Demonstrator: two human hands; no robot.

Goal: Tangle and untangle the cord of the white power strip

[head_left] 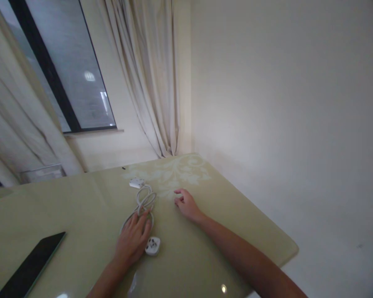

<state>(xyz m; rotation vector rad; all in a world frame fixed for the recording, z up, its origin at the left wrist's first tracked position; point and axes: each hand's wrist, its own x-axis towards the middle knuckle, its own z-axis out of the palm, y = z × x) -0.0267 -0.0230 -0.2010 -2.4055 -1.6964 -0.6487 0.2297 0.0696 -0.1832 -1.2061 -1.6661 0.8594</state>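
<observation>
A white extension cord lies on the table, its cable (146, 198) looped in loose coils. At the cord's far end is a small white block (137, 182), and near my left wrist sits a squarish white socket block (153, 246) with dark holes on top. My left hand (133, 236) rests over the near coils, fingers stretched out and touching the cable; part of the loop is hidden beneath it. To the right of the coils, my right hand (185, 203) is held with thumb and fingers apart and nothing between them.
A dark flat tablet-like slab (32, 265) lies at the left front of the pale green table (87, 215). A wall (282, 124) borders the table's right side. Behind it hang cream curtains (152, 74) beside a window (68, 62). A tiny dark bit (123, 168) lies near the back edge.
</observation>
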